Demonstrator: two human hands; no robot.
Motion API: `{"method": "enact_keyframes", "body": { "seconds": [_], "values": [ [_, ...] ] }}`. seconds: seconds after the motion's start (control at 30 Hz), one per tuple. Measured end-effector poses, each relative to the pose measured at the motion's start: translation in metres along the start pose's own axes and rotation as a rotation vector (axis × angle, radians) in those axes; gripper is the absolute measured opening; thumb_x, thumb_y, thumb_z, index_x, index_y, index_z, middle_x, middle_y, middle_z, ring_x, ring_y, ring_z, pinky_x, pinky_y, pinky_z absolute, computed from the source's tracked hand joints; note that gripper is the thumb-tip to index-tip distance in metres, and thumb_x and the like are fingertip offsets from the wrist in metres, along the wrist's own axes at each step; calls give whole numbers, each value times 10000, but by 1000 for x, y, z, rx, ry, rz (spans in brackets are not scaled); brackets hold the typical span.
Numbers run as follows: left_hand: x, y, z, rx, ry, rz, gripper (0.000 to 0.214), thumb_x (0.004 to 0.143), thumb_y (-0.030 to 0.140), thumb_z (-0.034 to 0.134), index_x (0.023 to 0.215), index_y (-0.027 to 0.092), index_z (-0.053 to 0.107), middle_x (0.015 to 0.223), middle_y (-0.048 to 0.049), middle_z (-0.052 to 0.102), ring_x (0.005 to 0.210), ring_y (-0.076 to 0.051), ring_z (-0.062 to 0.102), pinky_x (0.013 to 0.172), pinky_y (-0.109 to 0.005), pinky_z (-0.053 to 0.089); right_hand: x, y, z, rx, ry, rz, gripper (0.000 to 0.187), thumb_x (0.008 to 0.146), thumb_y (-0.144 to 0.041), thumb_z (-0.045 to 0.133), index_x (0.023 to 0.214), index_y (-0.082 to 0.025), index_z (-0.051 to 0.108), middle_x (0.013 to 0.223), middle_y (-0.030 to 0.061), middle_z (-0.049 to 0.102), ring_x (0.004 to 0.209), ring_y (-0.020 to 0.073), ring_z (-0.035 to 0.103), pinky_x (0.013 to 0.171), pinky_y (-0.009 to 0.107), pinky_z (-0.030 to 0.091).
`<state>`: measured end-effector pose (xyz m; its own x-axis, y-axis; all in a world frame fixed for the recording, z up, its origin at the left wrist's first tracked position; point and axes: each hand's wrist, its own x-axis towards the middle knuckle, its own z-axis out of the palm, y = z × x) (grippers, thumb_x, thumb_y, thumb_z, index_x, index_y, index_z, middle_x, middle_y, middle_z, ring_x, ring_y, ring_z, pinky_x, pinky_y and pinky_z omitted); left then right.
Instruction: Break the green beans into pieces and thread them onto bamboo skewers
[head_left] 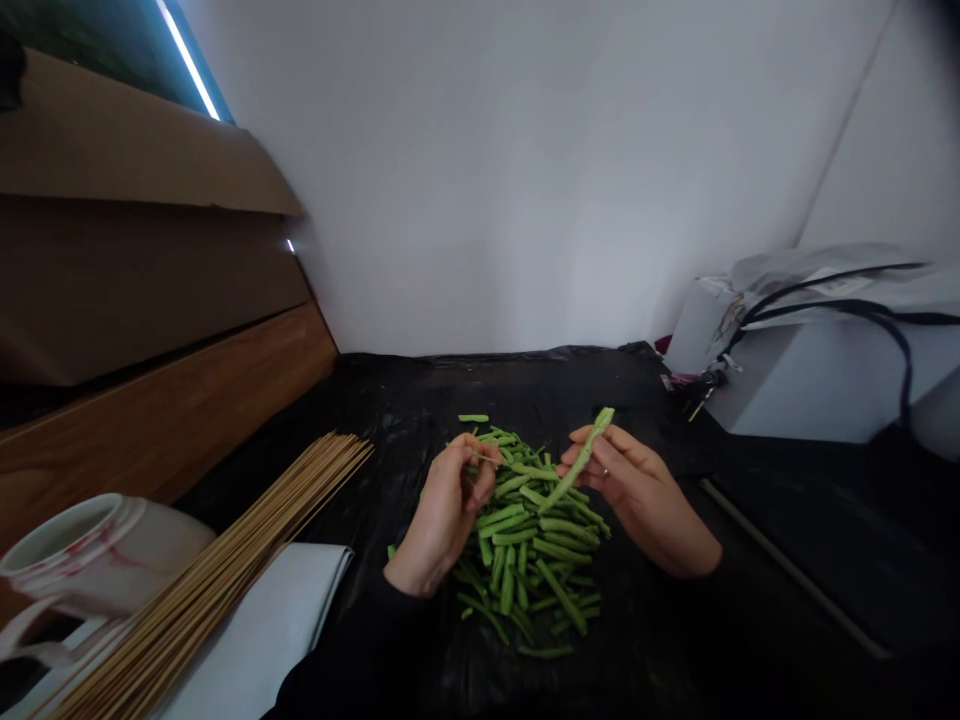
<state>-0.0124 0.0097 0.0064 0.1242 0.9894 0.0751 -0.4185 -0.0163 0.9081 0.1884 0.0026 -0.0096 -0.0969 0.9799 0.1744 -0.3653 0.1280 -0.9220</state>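
Between the thumb and fingers of my right hand (626, 475) is a long green bean (577, 462), tilted with its upper end to the right. My left hand (454, 500) pinches a thin stick (481, 457), of which only a short pale length shows past the fingertips. Under and between both hands lies a loose pile of cut green bean pieces (536, 550) on a black plastic sheet (405, 400). One short bean piece (473, 418) lies apart, behind the pile. The held bean and the stick do not touch.
To the left, a bundle of thin bamboo sticks (247, 550) lies over folded white sheets (262, 610), beside a white mug (105, 550). A cardboard box (135, 270) stands at far left. On the right are a grey box (795, 380) with black cables and a dark flat object (847, 550).
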Motion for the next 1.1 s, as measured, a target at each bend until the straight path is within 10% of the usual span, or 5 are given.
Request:
{"method": "enact_keyframes", "body": {
  "seconds": [0.3,0.63,0.83,0.93,1.1],
  "values": [
    [2,13,-7,-348,-68,-140,142,813,176,517,714,178,415,557,79,375,358,-14,216,341,-131,148,1,-5,-3,-36,38,24,289,901,-436,560,1062,-207,630,668,-36,541,479,85,461,455,228,367],
    [-3,3,-1,-74,-147,-131,325,865,334,596,637,162,441,494,88,298,397,-27,179,376,-157,129,-6,4,5,-246,-280,104,294,910,-393,566,1089,-168,630,773,6,610,582,92,525,524,232,421],
    [-5,-9,4,273,-163,-35,306,816,427,681,932,147,637,552,65,428,462,-50,294,435,-174,199,-9,4,11,-302,-366,122,279,906,-411,555,997,-158,630,775,12,627,546,94,556,504,239,452],
    [-5,-10,3,331,-186,36,297,821,432,673,836,137,641,680,7,540,566,-76,411,504,-185,295,-10,7,11,-315,-371,119,262,898,-398,569,1005,-163,615,777,8,637,546,96,567,507,239,463],
    [-1,-9,-1,267,-88,14,300,847,444,637,886,148,600,515,95,304,450,-49,198,427,-185,144,-8,8,11,-372,-255,54,191,855,-355,629,923,-179,605,707,-20,627,563,99,574,545,236,474]
  ]
}}
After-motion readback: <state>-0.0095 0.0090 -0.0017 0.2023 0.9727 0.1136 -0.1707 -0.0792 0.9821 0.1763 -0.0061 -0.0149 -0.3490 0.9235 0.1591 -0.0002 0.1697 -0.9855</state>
